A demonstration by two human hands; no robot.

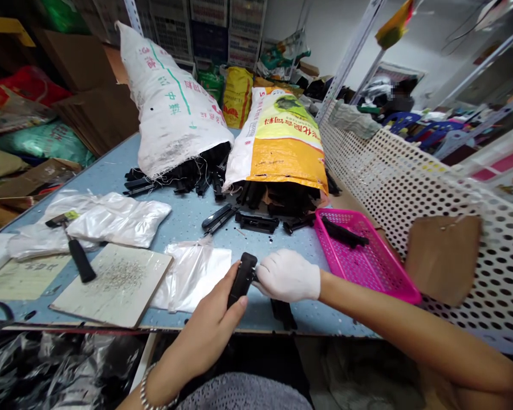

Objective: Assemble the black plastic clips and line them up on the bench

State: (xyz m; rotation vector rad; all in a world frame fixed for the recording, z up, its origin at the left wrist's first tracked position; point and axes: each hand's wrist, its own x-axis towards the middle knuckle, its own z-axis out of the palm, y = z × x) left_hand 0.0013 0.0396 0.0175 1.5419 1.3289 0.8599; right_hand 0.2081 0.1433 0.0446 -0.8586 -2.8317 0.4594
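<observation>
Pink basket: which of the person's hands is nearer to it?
Right. The gloved right hand is just left of the pink basket; the bare left hand, gripping a black part, is farther left.

A pale blue, speckled worktop (pixel 119 161) spans the middle of the frame, with a white perforated panel (pixel 393 165) standing along its right side. Stacked crates (pixel 209 39) fill the top centre, left of a plain white wall (pixel 325 34). Slim metal posts (pixel 349 57) rise at upper right, blue chairs (pixel 399 122) beyond. Brown cartons (pixel 79 60) crowd the dimmer upper left.
</observation>
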